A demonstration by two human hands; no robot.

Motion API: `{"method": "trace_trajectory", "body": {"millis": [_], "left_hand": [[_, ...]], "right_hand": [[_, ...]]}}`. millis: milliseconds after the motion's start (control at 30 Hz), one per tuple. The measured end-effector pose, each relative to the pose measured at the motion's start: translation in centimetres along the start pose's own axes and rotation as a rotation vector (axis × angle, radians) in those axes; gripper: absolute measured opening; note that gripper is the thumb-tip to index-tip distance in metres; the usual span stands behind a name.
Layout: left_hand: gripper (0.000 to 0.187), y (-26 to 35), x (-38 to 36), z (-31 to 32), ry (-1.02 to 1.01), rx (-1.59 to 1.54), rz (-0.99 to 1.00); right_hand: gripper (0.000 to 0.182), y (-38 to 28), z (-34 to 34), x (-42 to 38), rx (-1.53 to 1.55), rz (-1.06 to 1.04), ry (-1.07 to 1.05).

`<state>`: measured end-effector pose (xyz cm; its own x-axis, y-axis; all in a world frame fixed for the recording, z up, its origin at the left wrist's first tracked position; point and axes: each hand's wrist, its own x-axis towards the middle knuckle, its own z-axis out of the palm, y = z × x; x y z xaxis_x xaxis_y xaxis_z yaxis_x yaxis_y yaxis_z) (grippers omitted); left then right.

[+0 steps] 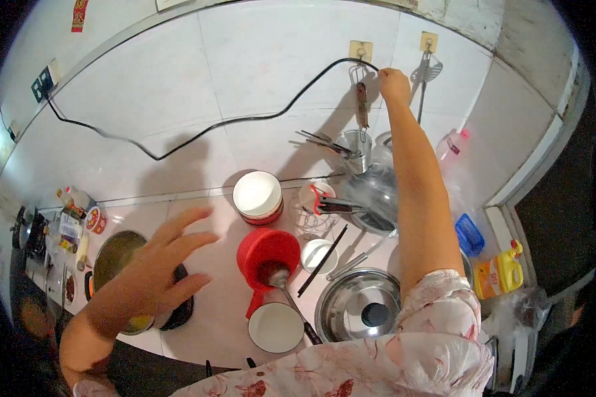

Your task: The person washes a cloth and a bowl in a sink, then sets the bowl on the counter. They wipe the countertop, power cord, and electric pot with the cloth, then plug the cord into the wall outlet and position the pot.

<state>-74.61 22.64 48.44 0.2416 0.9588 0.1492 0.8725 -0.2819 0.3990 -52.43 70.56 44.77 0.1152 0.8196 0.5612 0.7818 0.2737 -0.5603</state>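
Observation:
My right hand (pixel 395 86) is raised against the tiled wall, its fingers closed around a black power cord (pixel 225 122). The cord loops across the wall from a socket (pixel 43 83) at the far left. Close by my right hand, a utensil with a brown handle (pixel 361 106) and a slotted turner (pixel 432 71) hang from hooks. My left hand (pixel 155 268) hovers over the counter with its fingers spread and nothing in them. Partly hidden behind it is a round pan (pixel 116 255) with yellowish contents.
On the counter stand stacked white bowls (pixel 257 193), a red dipper (pixel 248 255) with a metal-headed utensil in it, a white pot (pixel 276 329), a small bowl (pixel 311 251) under black chopsticks (pixel 322 261), and a steel lid (pixel 338 306). A yellow jug (pixel 500 272) stands right.

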Motion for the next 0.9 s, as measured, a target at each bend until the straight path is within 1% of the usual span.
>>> {"method": "trace_trajectory", "body": {"millis": [67,100,167,200,267,300,333,367,433,467,533,567,600,633,667,700,733,767,800,833,867,900], "left_hand": [[0.044,0.7,-2.8,-1.3,0.025,0.116,-0.143],[0.044,0.7,-4.1,-1.4,0.026,0.115,-0.150],[0.045,0.5,-6.7,-1.6,0.154,0.104,-0.225],[0.045,0.4,-8.0,-1.6,0.156,0.103,-0.227],[0.045,0.6,-10.2,-1.4,0.294,0.097,-0.276],[0.045,1.1,-10.9,-1.3,0.296,0.097,-0.273],[0.045,1.7,-11.8,-1.1,0.333,0.068,-0.340],[0.045,2.1,-12.5,-0.9,0.372,0.036,-0.409],[0.045,2.1,-13.8,-0.3,0.403,-0.009,-0.448],[0.045,2.0,-14.5,-0.1,0.435,-0.051,-0.486],[0.043,2.1,-15.9,0.3,0.461,-0.043,-0.515],[0.042,2.2,-16.7,0.3,0.475,-0.036,-0.543],[0.042,2.2,-17.8,0.7,0.469,-0.046,-0.544],[0.041,2.1,-19.0,1.3,0.545,-0.064,-0.598],[0.041,2.1,-19.9,1.7,0.619,-0.086,-0.656],[0.040,2.4,-20.6,1.8,0.648,-0.072,-0.721],[0.040,2.0,-21.6,1.9,0.640,-0.087,-0.727],[0.039,1.4,-22.9,2.0,0.722,-0.106,-0.771],[0.037,0.9,-24.3,2.0,0.804,-0.122,-0.822],[0.033,0.3,-25.4,2.2,0.909,-0.127,-0.771],[0.029,-0.2,-26.1,2.1,0.964,-0.122,-0.824],[0.027,-0.9,-26.8,2.0,1.005,-0.149,-0.803]], "right_hand": [[0.022,0.1,0.5,-0.1,-0.020,0.015,-0.016],[0.023,0.0,0.8,-0.2,-0.040,0.030,-0.027],[0.025,-0.3,1.3,-0.6,-0.060,0.044,-0.046],[0.026,-0.5,1.4,-0.7,-0.035,0.039,-0.057],[0.026,-0.6,1.6,-0.6,-0.013,0.036,-0.067],[0.028,-0.5,2.1,-0.3,-0.015,-0.033,-0.027],[0.030,-0.4,2.5,-0.1,-0.017,-0.103,0.011],[0.030,-0.6,2.6,0.0,-0.020,-0.105,0.012],[0.034,-0.9,2.6,-0.2,0.008,-0.219,0.014],[0.034,-1.3,2.1,-0.8,0.007,-0.220,0.014],[0.031,-2.1,1.0,-2.3,0.096,-0.224,0.138],[0.031,-2.0,1.0,-2.6,0.088,-0.224,0.132],[0.029,-1.7,1.0,-2.9,0.201,-0.228,0.177],[0.027,-1.4,0.7,-3.1,0.312,-0.232,0.224],[0.027,-1.0,-0.1,-3.8,0.297,-0.235,0.220],[0.025,-0.4,-1.0,-4.7,0.457,-0.187,0.215],[0.023,-0.2,-1.8,-5.7,0.618,-0.135,0.205],[0.021,0.5,-2.5,-6.2,0.685,-0.114,0.252],[0.022,0.9,-4.1,-7.1,0.757,-0.104,0.203],[0.021,1.8,-4.7,-7.2,0.808,-0.053,0.198],[0.022,1.6,-6.5,-8.4,0.760,-0.029,0.167],[0.021,2.8,-6.1,-8.1,0.871,-0.021,0.185]]}}
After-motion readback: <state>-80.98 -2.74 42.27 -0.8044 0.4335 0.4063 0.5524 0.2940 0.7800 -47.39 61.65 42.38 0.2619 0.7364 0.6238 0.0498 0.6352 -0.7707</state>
